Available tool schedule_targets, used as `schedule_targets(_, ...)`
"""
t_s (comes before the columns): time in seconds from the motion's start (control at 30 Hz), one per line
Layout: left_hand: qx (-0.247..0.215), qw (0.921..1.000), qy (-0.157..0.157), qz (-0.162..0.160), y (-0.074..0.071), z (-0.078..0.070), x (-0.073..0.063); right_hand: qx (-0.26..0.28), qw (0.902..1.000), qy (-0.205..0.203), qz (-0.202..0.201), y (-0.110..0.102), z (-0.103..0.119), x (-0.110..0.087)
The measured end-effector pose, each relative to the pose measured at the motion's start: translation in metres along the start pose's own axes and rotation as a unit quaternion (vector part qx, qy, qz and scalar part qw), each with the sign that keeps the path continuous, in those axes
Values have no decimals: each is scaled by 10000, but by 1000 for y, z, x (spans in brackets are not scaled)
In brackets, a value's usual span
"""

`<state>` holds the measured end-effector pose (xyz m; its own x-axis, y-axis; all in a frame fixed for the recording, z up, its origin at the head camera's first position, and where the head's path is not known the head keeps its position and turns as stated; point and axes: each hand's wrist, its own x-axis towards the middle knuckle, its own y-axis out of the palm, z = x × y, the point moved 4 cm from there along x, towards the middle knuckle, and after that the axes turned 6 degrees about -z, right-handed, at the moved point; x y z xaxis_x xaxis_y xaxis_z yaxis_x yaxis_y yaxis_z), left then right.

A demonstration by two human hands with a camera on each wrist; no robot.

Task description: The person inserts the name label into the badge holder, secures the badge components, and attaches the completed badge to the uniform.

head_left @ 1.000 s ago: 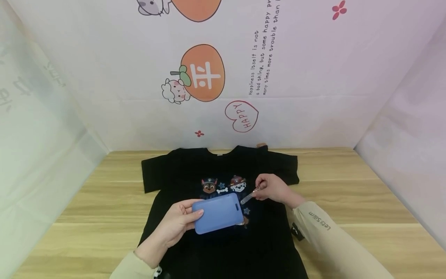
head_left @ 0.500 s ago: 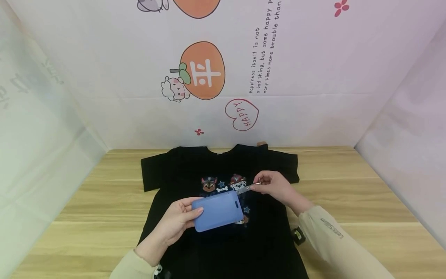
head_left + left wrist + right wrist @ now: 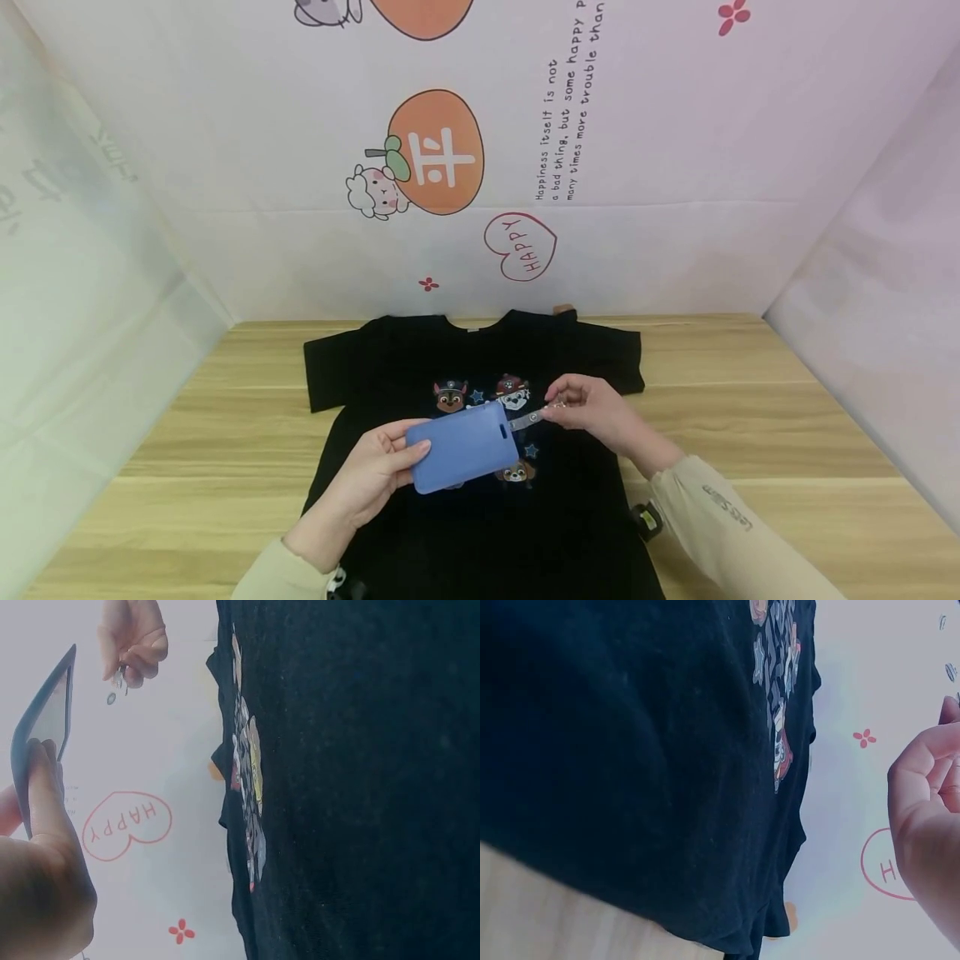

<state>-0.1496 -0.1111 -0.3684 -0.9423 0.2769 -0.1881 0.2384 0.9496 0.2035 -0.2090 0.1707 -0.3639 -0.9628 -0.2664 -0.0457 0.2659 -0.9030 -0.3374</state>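
In the head view my left hand (image 3: 378, 467) grips the plain end of a blue card holder (image 3: 461, 450), thumb on its face and fingers behind. The holder tilts slightly, its small slot at the right end. My right hand (image 3: 596, 412) pinches a badge clip with a clear strap (image 3: 527, 420); the strap's free end is right at the slotted edge, partly overlapped by the holder. In the left wrist view the holder (image 3: 30, 720) is seen edge-on, apart from the strap's snap (image 3: 112, 698). The right wrist view shows only my right hand (image 3: 930, 795), its fingertips cut off.
A black T-shirt (image 3: 487, 542) with cartoon dog prints lies spread on the wooden table (image 3: 750, 400) beneath both hands. Behind it rises a white printed backdrop (image 3: 300, 250), with pale sheets at both sides. A small brown thing (image 3: 564, 309) shows at the shirt's right shoulder.
My right hand has come down slightly, bringing the strap from the holder's upper corner to the slotted edge. The holder has shifted a little left and up in my left hand.
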Motion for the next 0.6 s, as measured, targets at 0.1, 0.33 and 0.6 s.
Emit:
schedule_targets(0.1, -47, 10000, 14, 19, 0, 0, 0, 43, 10000, 40, 1, 0, -1, -2)
schedule_targets(0.33, -142, 9999, 17, 90, 1, -1, 0, 275, 9996, 12, -11, 2, -4, -5)
schedule_targets(0.6, -224, 9996, 43, 147, 2, -2, 0, 912, 9955, -4, 269, 6, -8, -7)
